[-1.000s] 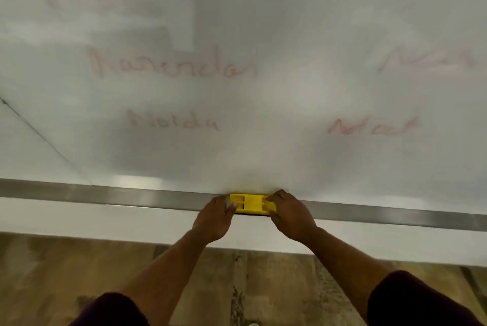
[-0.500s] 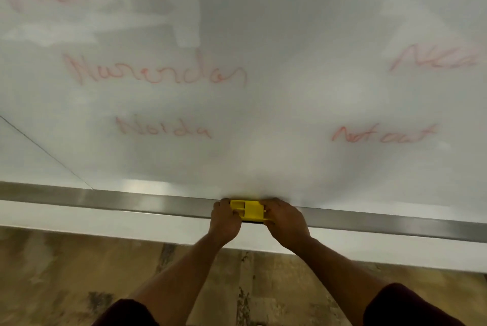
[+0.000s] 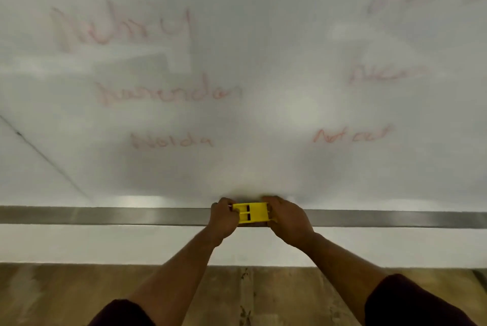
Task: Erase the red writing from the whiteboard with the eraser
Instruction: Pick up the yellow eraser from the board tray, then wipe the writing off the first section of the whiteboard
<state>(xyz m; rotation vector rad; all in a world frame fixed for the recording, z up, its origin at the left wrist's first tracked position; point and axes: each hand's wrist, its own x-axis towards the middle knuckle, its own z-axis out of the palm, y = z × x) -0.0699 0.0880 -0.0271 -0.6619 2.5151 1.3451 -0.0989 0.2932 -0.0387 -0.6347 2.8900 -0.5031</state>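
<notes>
A yellow eraser (image 3: 252, 212) lies on the metal tray rail (image 3: 105, 215) at the foot of the whiteboard (image 3: 263, 62). My left hand (image 3: 224, 217) grips its left end and my right hand (image 3: 286, 219) grips its right end, fingers curled over it. Red writing (image 3: 168, 92) covers the board in several blurred words: three on the left, one low on the right (image 3: 353, 134), more higher at the right.
Below the rail runs a white wall strip (image 3: 105, 244), then a wooden floor (image 3: 66, 296). A thin dark seam (image 3: 44, 157) crosses the board's lower left.
Both hands have closed tighter round the eraser's ends. The view has tilted up, so more of the writing shows, and it is blurred.
</notes>
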